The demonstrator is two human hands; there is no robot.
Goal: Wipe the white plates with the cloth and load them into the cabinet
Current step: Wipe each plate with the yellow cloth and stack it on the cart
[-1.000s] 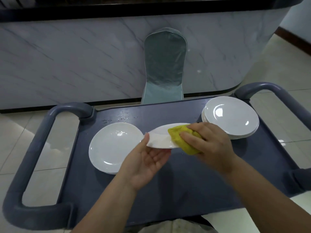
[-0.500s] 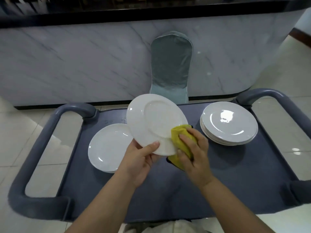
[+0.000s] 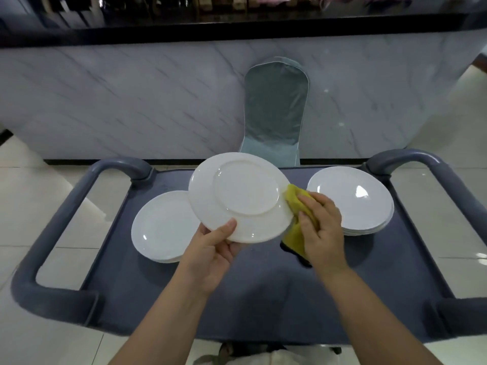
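**Item: white plate (image 3: 238, 196), in hand.** It is held up over the grey cart (image 3: 263, 296) and tilted so that the underside and foot ring face the camera.

**Left hand (image 3: 213, 248):** pinches the near rim, with the thumb on the underside and the fingers curled behind, out of sight.

**Right hand (image 3: 320, 230):** wrapped over a bunched yellow cloth (image 3: 294, 198), pressing it against the plate's right rim. A tail of the cloth hangs below the palm.

**Other stock:**
- A low pile of white plates (image 3: 163, 227) lies face up on the cart's left side, partly behind the held plate.
- A taller stack (image 3: 363, 206) sits on the right, just beyond the right hand.
- No cabinet is in view.

**Handling, as judged:**
- The plate is rigid and glazed, and probably of moderate weight for one hand.
- It will chip or break if knocked against the stacks or dropped on the tiled floor.
- The smooth surface is likely slippery, more so if damp.
- The rim is the best place to hold it, thumb on one face and fingers on the other.
- The foot ring gives the fingertips a ledge while the plate is turned.
- The cloth is soft and limp, and takes whatever shape the hand gives it.

**Surroundings:** a covered chair (image 3: 275, 111) stands behind the cart, in front of a marble-fronted table (image 3: 131, 101).
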